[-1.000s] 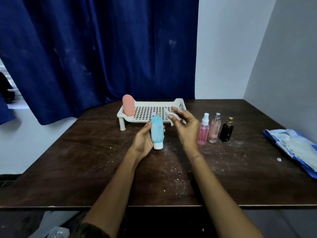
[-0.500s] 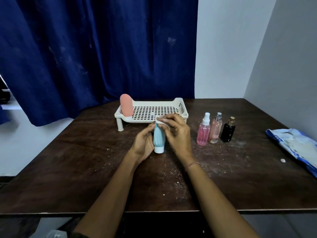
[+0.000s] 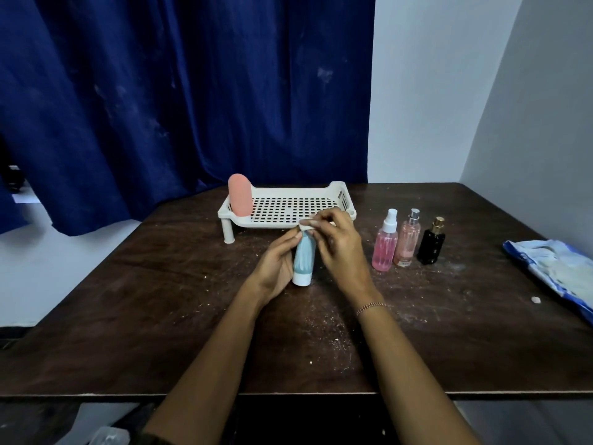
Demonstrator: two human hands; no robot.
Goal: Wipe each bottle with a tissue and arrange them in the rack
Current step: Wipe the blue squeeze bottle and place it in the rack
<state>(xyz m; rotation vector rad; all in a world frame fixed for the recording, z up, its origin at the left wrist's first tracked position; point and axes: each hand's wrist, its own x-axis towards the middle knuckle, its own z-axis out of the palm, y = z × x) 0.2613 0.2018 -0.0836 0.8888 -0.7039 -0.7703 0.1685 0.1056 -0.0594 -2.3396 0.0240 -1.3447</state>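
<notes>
While the left hand (image 3: 276, 268) is gripping the blue bottle (image 3: 304, 258) cap-down just in front of the rack (image 3: 282, 208), the right hand (image 3: 337, 248) is pinching a small tissue (image 3: 306, 223) against the bottle's upper end. The tissue is covering very little, so the lower body is likely going unwiped if the stroke is ending here. Pressing sideways at the top is also risking the bottle slipping from that one-sided hold and toppling toward the three bottles (image 3: 407, 242) standing right of the rack. The pink bottle (image 3: 240, 194) is standing at the rack's left end.
</notes>
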